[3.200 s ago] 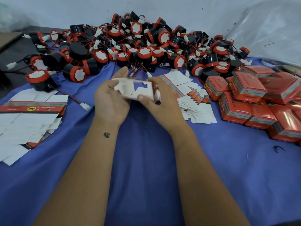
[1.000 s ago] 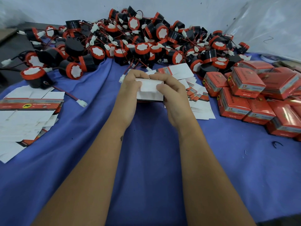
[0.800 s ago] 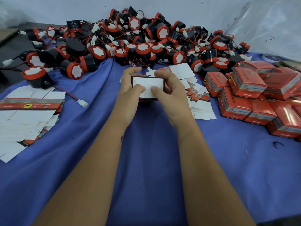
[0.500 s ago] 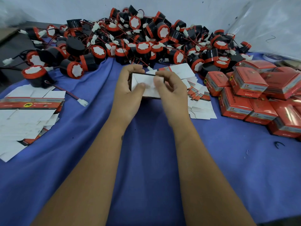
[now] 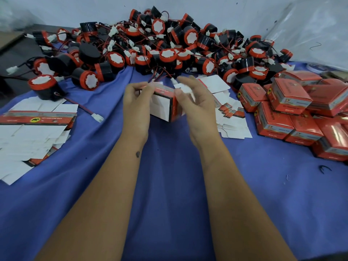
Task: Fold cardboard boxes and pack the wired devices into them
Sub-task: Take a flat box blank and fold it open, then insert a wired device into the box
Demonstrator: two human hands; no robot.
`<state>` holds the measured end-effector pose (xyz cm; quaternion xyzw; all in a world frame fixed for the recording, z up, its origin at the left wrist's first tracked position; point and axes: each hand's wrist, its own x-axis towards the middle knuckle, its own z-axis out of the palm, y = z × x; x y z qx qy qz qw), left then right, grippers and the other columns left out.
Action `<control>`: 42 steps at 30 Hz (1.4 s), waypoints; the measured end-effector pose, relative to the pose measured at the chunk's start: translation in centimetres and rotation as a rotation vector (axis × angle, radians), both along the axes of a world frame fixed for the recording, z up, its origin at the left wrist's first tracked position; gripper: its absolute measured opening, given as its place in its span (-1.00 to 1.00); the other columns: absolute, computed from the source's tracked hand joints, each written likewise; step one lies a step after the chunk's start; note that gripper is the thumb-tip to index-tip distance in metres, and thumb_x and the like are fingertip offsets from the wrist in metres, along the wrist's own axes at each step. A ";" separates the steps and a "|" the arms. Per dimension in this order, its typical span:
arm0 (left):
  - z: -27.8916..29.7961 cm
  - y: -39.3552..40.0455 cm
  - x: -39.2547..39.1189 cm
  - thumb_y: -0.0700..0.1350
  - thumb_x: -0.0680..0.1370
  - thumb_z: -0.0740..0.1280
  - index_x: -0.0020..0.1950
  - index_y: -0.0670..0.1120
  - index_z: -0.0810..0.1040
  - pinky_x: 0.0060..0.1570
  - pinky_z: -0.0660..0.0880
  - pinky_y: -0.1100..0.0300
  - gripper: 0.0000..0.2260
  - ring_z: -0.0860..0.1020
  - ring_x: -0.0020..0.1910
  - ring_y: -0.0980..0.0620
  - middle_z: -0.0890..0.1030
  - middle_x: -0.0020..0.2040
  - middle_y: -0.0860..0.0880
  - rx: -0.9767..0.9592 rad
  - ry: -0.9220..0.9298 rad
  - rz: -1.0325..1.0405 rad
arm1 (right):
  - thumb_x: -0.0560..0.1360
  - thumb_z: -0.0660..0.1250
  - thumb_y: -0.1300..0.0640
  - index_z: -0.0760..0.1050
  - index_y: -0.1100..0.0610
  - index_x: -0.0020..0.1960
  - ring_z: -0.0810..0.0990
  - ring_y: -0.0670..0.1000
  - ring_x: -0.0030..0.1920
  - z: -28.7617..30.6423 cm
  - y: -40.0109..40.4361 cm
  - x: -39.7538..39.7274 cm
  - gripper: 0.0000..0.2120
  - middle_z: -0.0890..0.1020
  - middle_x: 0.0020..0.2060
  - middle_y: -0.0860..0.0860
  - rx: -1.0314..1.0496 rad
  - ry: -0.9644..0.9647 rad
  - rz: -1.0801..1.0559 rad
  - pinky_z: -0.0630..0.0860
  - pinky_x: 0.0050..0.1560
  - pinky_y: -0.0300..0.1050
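Box in hands: one small cardboard box point(image 5: 163, 103), formed, red and black outside, white inner panel facing the camera; held above the blue cloth point(image 5: 169, 185) at mid-table, just in front of the device heap.
Left hand: left hand point(image 5: 136, 108) grasps the box's left end, fingers curled over its top edge.
Right hand: right hand point(image 5: 195, 108) is on the box's right end, thumb pressed to the near corner; fingers blurred, loosely curled, exact grip hard to tell.
Wired devices: heap of wired devices point(image 5: 160, 51) across the back of the table; black round bodies, red rims, white faces, red-black leads with white plugs. Too many and too tangled to count; several dozen.
Finished boxes: stack of closed red boxes point(image 5: 293, 110) at right; around ten in view, some cut off by the frame edge.
Flat blanks, left: pile of flat blanks point(image 5: 32, 132), mostly white side up, one red strip showing.
Flat blanks, centre: second pile of blanks point(image 5: 229, 117) just right of the hands.
Writing: yellow oval with a black animal mark on the left strip and on the closed boxes; side text looks like "QTY:1PC"; other print too small to read.
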<state>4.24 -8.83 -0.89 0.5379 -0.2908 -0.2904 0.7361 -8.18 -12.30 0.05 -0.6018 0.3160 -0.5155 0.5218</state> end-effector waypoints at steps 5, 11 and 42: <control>0.6 -0.1 1.0 -0.23 0.39 0.27 -0.02 -0.07 0.38 -0.23 0.52 0.22 -0.80 0.59 -0.21 0.10 0.52 -0.07 -0.07 -0.302 0.296 0.012 | 0.54 0.38 -0.02 0.36 -0.05 0.42 0.44 -0.11 0.30 -0.1 0.1 0.0 -0.52 0.43 0.33 -0.11 0.139 0.095 -0.037 0.42 0.17 -0.24; 0.9 0.7 -0.2 -0.24 0.45 0.26 0.16 0.01 0.46 -0.02 0.50 0.18 -0.69 0.57 0.10 0.01 0.57 0.15 -0.03 -0.083 -0.030 -0.113 | 0.49 0.46 0.10 0.24 -0.04 0.50 0.56 -0.08 0.22 -0.6 0.4 0.8 -0.33 0.50 0.29 -0.04 0.055 0.131 0.037 0.57 0.13 -0.22; 2.2 1.4 0.1 -0.27 0.58 0.13 -0.04 -0.16 0.56 -0.36 0.48 0.25 -0.79 0.54 -0.42 0.06 0.56 -0.45 -0.02 -0.189 0.029 -0.109 | 0.51 0.36 0.19 0.47 -0.02 0.33 0.62 -0.13 -0.15 -1.5 1.9 2.6 -0.60 0.65 -0.09 -0.13 -0.379 0.442 -0.006 0.57 -0.11 -0.13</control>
